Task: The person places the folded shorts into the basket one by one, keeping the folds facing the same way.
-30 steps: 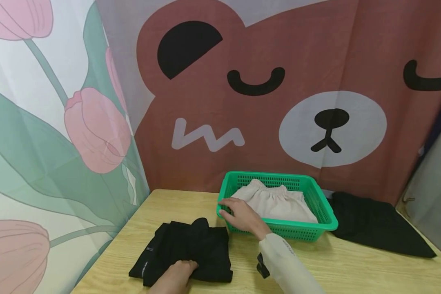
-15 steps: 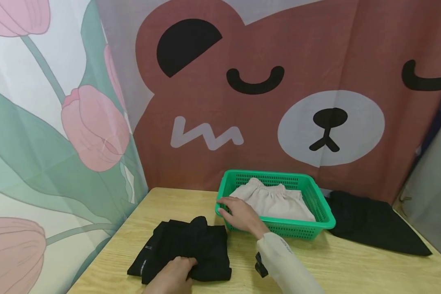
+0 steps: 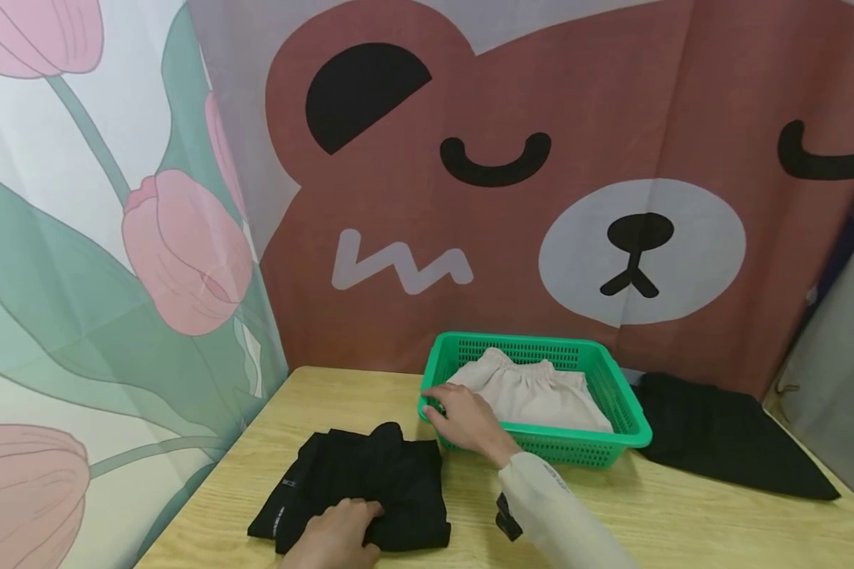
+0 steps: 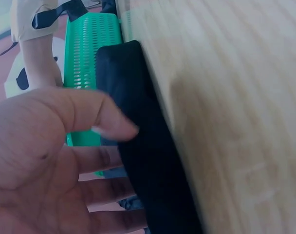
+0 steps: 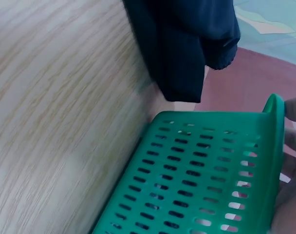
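Observation:
A folded black garment (image 3: 370, 482) lies on the table at the front left in the head view. My left hand (image 3: 338, 533) rests on its near part. In the left wrist view the fingers (image 4: 106, 190) lie straight over the garment, and the thumb (image 4: 109, 122) touches its edge. At the near left corner of a green basket (image 3: 555, 452), my right hand (image 3: 466, 419) rests on the rim with its fingers extended. A cream garment (image 3: 534, 395) with a gathered waistband lies inside the basket. Only part of the right hand shows in the right wrist view.
Another black garment (image 3: 733, 438) lies flat right of the basket, near the table's right edge. The wooden table (image 3: 356, 387) backs onto a bear-print curtain (image 3: 398, 332). A tulip-print curtain (image 3: 149, 379) hangs along the left side.
The view shifts slightly up and down. Both hands, the basket and the garments keep their places.

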`<state>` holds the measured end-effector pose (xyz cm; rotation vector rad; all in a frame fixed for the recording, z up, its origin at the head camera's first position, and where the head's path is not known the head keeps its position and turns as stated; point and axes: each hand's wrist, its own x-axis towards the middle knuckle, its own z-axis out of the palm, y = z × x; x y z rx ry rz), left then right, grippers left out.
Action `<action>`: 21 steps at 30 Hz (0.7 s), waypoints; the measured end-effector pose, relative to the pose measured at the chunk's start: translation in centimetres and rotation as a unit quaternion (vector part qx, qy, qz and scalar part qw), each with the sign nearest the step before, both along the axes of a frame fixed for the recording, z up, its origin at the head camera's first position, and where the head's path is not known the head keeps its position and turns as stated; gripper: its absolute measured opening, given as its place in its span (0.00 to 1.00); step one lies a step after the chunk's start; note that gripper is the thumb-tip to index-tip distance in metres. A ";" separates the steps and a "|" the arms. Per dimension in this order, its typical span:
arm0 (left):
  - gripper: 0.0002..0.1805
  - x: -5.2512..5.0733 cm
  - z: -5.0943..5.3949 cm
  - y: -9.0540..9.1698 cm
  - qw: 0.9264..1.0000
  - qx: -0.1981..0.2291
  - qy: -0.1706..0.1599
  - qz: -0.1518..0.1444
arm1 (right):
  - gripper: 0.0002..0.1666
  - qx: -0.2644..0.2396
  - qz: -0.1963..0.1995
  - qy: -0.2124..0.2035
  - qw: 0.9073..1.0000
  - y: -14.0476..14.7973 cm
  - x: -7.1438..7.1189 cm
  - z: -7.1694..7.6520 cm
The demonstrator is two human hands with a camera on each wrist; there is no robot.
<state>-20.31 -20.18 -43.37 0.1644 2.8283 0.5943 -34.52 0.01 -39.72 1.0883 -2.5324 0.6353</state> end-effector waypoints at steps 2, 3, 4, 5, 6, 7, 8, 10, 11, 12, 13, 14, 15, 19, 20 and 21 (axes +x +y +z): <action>0.22 -0.1 0.0 -0.2 1.000 0.005 0.000 0.001 | 0.19 -0.009 -0.004 0.007 1.000 -0.1 0.1 0.1; 0.22 -0.1 0.1 -0.3 1.000 0.010 0.000 0.001 | 0.18 -0.017 -0.005 0.009 1.000 -0.1 0.2 0.1; 0.22 -0.2 0.1 -0.4 1.000 0.014 0.002 -0.001 | 0.18 -0.028 -0.005 0.008 1.000 -0.2 0.3 0.2; 0.22 -0.2 0.2 -0.4 1.000 0.021 0.003 -0.001 | 0.17 -0.040 -0.006 0.006 0.999 -0.2 0.4 0.2; 0.21 -0.2 0.4 -0.5 1.000 0.029 0.004 0.000 | 0.17 -0.052 -0.006 0.000 0.999 -0.2 0.5 0.3; 0.21 -0.2 0.6 -0.6 0.999 0.035 0.008 -0.001 | 0.17 -0.064 -0.006 -0.007 0.998 -0.2 0.7 0.5; 0.21 -0.1 0.8 -0.7 0.999 0.039 0.014 -0.005 | 0.17 -0.079 -0.005 -0.017 0.997 -0.2 0.9 0.6; 0.22 0.1 1.1 -0.8 0.998 0.048 0.030 -0.011 | 0.19 -0.110 -0.003 -0.040 0.993 -0.2 1.3 0.9; 0.22 0.1 1.3 -0.9 0.998 0.052 0.038 -0.014 | 0.19 -0.123 -0.001 -0.049 0.991 -0.1 1.6 1.1; 0.22 0.1 1.4 -1.0 0.997 0.054 0.046 -0.018 | 0.20 -0.137 0.002 -0.058 0.989 0.0 1.8 1.2; 0.22 0.1 1.5 -1.1 0.997 0.056 0.054 -0.022 | 0.20 -0.151 0.006 -0.063 0.986 0.0 2.0 1.3; 0.22 0.1 1.5 -1.2 0.996 0.059 0.062 -0.025 | 0.21 -0.165 0.010 -0.067 0.984 0.1 2.2 1.4; 0.22 0.1 1.6 -1.3 0.995 0.065 0.069 -0.026 | 0.21 -0.177 0.013 -0.068 0.982 0.1 2.3 1.4; 0.22 0.0 1.8 -1.5 0.990 0.095 0.100 -0.038 | 0.20 -0.222 0.023 -0.067 0.973 0.4 2.7 1.4; 0.22 -0.1 1.9 -1.6 0.988 0.103 0.109 -0.041 | 0.20 -0.231 0.023 -0.069 0.970 0.5 2.8 1.4; 0.22 -0.1 2.0 -1.6 0.985 0.112 0.120 -0.044 | 0.19 -0.240 0.021 -0.074 0.968 0.6 3.0 1.4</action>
